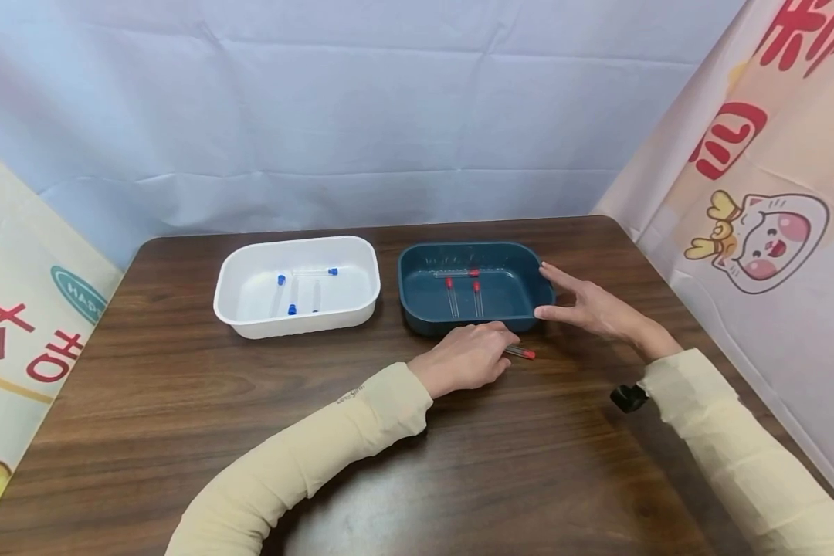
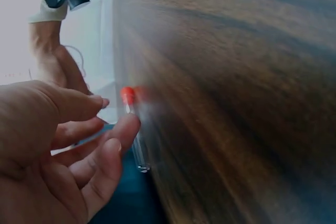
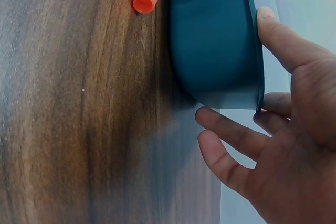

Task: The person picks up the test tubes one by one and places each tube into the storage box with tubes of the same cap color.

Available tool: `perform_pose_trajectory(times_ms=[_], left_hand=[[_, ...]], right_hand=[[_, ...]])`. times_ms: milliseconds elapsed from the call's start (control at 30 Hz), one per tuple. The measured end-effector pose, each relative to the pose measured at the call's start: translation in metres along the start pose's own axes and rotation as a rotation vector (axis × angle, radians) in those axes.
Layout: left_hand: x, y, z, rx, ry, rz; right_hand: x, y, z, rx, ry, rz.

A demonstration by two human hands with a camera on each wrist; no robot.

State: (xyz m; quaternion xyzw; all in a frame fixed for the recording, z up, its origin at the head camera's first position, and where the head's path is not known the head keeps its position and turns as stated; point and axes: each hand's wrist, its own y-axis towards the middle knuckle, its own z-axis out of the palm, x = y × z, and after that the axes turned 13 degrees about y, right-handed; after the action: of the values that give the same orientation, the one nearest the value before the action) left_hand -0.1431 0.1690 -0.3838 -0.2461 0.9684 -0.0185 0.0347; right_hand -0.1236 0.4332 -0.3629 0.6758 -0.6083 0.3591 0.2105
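Note:
My left hand (image 1: 467, 357) is at the front of the dark teal tray (image 1: 452, 318), beside a clear tube with a red cap (image 1: 521, 352) on the table. In the left wrist view, this tube (image 2: 139, 153) lies just beyond the fingertips, with a gap between thumb and fingers. My right hand (image 1: 593, 309) touches the teal tray's right end, thumb and fingers spread and fairly straight. Seen from the right wrist, the thumb rests at the tray's rim (image 3: 261, 66). Inside the teal tray are three red-capped tubes (image 1: 477, 297).
A white tray (image 1: 306, 318) stands to the left on the brown wooden table (image 1: 250, 417); several blue-capped tubes (image 1: 278, 293) lie in it. Pale cloth (image 1: 320, 116) hangs behind the table, and printed cloths flank both sides. A black camera (image 1: 628, 398) sits at the right wrist.

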Motion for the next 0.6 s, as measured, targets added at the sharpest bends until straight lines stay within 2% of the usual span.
perform_pose_trajectory(times_ms=[600], left_hand=[[-0.001,0.001,0.014,-0.013,0.016,-0.086]], right_hand=[[0.001,-0.001,0.001,-0.001,-0.001,0.003]])
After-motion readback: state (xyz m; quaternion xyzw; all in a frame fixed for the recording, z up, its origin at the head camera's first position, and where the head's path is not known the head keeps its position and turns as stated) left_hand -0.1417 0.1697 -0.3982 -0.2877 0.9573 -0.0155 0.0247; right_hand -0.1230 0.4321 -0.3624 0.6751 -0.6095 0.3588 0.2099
